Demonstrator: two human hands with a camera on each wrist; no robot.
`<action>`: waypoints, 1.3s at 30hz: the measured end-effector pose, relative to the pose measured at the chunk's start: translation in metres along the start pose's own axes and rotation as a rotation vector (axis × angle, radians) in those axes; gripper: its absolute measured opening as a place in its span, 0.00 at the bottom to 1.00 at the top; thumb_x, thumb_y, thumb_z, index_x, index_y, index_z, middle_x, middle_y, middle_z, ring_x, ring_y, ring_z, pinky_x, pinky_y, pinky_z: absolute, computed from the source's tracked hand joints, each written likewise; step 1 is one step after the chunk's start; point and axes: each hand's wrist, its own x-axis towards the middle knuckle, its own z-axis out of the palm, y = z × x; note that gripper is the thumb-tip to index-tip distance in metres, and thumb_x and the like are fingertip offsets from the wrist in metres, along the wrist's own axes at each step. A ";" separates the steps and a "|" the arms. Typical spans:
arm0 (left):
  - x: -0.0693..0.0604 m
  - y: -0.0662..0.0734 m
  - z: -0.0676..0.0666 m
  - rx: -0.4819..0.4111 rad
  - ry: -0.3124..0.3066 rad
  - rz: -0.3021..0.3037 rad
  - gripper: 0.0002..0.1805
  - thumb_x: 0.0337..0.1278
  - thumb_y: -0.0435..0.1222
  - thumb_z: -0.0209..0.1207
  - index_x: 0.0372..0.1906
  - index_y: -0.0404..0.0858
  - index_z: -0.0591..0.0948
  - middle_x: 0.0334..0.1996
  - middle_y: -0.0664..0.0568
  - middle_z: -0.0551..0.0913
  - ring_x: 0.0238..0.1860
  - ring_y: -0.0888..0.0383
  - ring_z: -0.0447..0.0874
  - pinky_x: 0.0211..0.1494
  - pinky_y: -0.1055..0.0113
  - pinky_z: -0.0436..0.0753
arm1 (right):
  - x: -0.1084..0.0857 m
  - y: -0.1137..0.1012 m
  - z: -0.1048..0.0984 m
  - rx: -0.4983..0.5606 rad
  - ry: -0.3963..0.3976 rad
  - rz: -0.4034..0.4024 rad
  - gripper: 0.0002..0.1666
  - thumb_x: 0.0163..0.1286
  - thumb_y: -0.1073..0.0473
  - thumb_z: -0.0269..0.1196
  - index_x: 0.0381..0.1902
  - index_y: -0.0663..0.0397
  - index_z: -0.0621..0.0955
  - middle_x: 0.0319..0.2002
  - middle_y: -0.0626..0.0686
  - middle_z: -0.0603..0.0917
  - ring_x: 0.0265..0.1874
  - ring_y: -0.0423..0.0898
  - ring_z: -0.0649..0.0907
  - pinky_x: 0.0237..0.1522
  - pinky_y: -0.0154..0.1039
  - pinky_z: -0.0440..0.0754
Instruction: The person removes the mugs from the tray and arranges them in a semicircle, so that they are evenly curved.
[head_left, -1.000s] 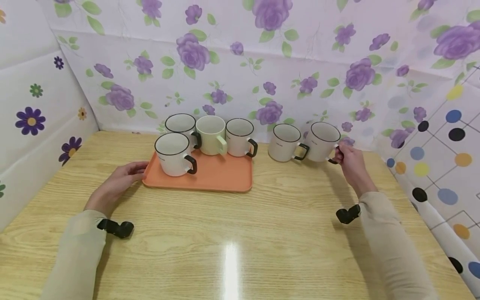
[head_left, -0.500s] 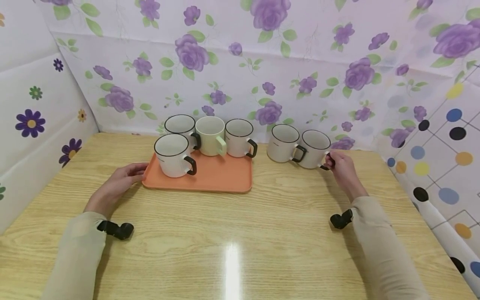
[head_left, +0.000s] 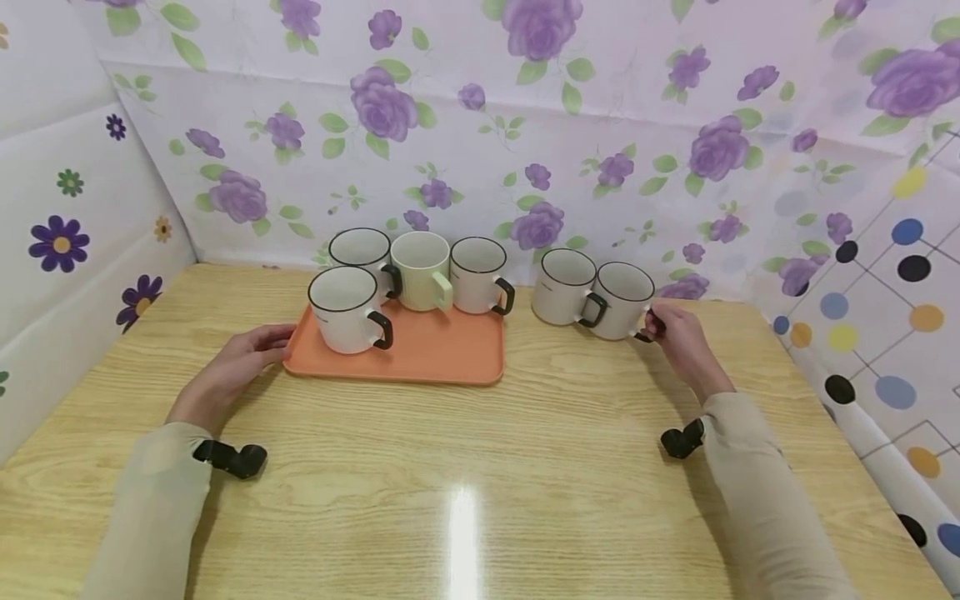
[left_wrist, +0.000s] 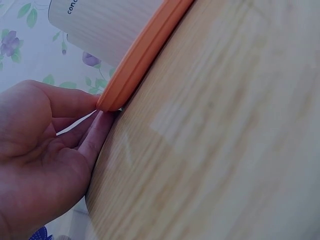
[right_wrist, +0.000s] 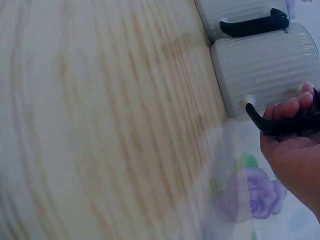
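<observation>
My left hand (head_left: 232,367) pinches the left rim of an orange tray (head_left: 450,350); in the left wrist view the thumb lies on the rim (left_wrist: 135,62) and fingers reach its underside. My right hand (head_left: 681,342) grips the black handle (right_wrist: 287,125) of a white mug (head_left: 621,304) with a black rim, its fingers curled through the handle. This mug (right_wrist: 265,70) appears upright on the table, close against the handle of another white mug (head_left: 564,287) to its left. Whether the two mugs touch is hard to tell.
On the tray stand a front white mug (head_left: 345,312), a rear white mug (head_left: 360,247), a pale green mug (head_left: 418,271) and a right-hand white mug (head_left: 477,275). Flowered cloth (head_left: 465,150) hangs behind the wooden table (head_left: 375,467).
My right hand has brought its mug left and a little nearer, up beside the neighbouring mug, which has shifted slightly left. My left hand and the tray have stayed in place.
</observation>
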 end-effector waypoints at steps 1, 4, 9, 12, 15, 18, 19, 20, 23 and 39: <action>0.000 0.000 0.000 -0.001 -0.002 0.003 0.29 0.73 0.30 0.46 0.73 0.25 0.54 0.69 0.30 0.58 0.67 0.40 0.57 0.62 0.63 0.68 | 0.000 0.000 0.000 -0.013 0.011 0.000 0.16 0.78 0.65 0.45 0.31 0.63 0.74 0.26 0.48 0.74 0.25 0.40 0.72 0.34 0.31 0.76; 0.001 0.000 0.000 -0.004 -0.003 0.010 0.29 0.73 0.30 0.47 0.72 0.25 0.54 0.68 0.30 0.59 0.67 0.40 0.58 0.57 0.71 0.70 | -0.001 0.001 0.000 -0.054 0.039 0.000 0.15 0.77 0.64 0.47 0.31 0.65 0.75 0.26 0.48 0.75 0.25 0.39 0.75 0.34 0.29 0.77; 0.002 -0.001 0.000 -0.008 0.001 0.010 0.29 0.73 0.30 0.47 0.72 0.25 0.55 0.68 0.30 0.59 0.66 0.42 0.59 0.52 0.77 0.69 | 0.000 0.000 -0.001 -0.133 0.078 -0.001 0.15 0.76 0.61 0.51 0.30 0.65 0.76 0.27 0.48 0.76 0.27 0.39 0.76 0.36 0.29 0.78; 0.001 -0.002 0.000 -0.012 0.005 0.004 0.29 0.72 0.29 0.47 0.72 0.25 0.55 0.68 0.30 0.59 0.65 0.43 0.59 0.52 0.78 0.69 | 0.000 -0.001 -0.002 -0.229 0.125 0.000 0.15 0.75 0.59 0.54 0.28 0.62 0.77 0.25 0.45 0.77 0.27 0.38 0.77 0.37 0.29 0.78; 0.000 -0.003 0.000 -0.021 0.004 -0.003 0.29 0.72 0.30 0.47 0.72 0.25 0.55 0.68 0.30 0.59 0.65 0.43 0.60 0.53 0.76 0.70 | 0.000 -0.003 -0.002 -0.272 0.203 -0.039 0.12 0.73 0.60 0.56 0.30 0.59 0.77 0.25 0.43 0.77 0.27 0.37 0.78 0.37 0.28 0.78; 0.000 -0.003 0.000 -0.023 0.004 -0.009 0.29 0.73 0.30 0.46 0.73 0.25 0.54 0.68 0.30 0.59 0.65 0.43 0.60 0.54 0.75 0.70 | -0.001 -0.007 0.000 -0.269 0.269 -0.104 0.10 0.72 0.62 0.56 0.29 0.54 0.79 0.26 0.42 0.79 0.30 0.35 0.78 0.37 0.25 0.78; 0.000 -0.003 0.000 -0.023 0.002 -0.010 0.29 0.73 0.30 0.46 0.73 0.25 0.54 0.68 0.30 0.59 0.65 0.42 0.59 0.55 0.73 0.70 | -0.001 -0.009 0.001 -0.275 0.279 -0.121 0.10 0.72 0.62 0.56 0.29 0.53 0.79 0.27 0.42 0.79 0.31 0.36 0.77 0.37 0.25 0.78; 0.000 -0.003 0.000 -0.021 0.002 -0.009 0.29 0.73 0.30 0.46 0.73 0.26 0.54 0.68 0.31 0.59 0.66 0.42 0.59 0.57 0.72 0.70 | -0.001 -0.011 0.002 -0.295 0.285 -0.135 0.11 0.72 0.62 0.56 0.29 0.52 0.80 0.27 0.41 0.79 0.31 0.36 0.77 0.38 0.26 0.78; 0.001 -0.001 0.000 -0.015 -0.002 -0.009 0.29 0.73 0.30 0.45 0.73 0.26 0.54 0.68 0.31 0.59 0.67 0.41 0.58 0.62 0.64 0.69 | 0.000 -0.021 0.005 -0.341 0.279 -0.178 0.11 0.72 0.62 0.56 0.29 0.53 0.80 0.27 0.41 0.80 0.32 0.37 0.77 0.38 0.27 0.77; 0.000 0.000 0.001 -0.002 -0.002 -0.010 0.29 0.73 0.31 0.46 0.73 0.26 0.54 0.69 0.32 0.58 0.67 0.42 0.57 0.62 0.65 0.68 | -0.006 -0.049 0.105 -0.400 0.025 -0.299 0.14 0.73 0.65 0.55 0.44 0.76 0.76 0.36 0.58 0.81 0.32 0.41 0.79 0.41 0.33 0.79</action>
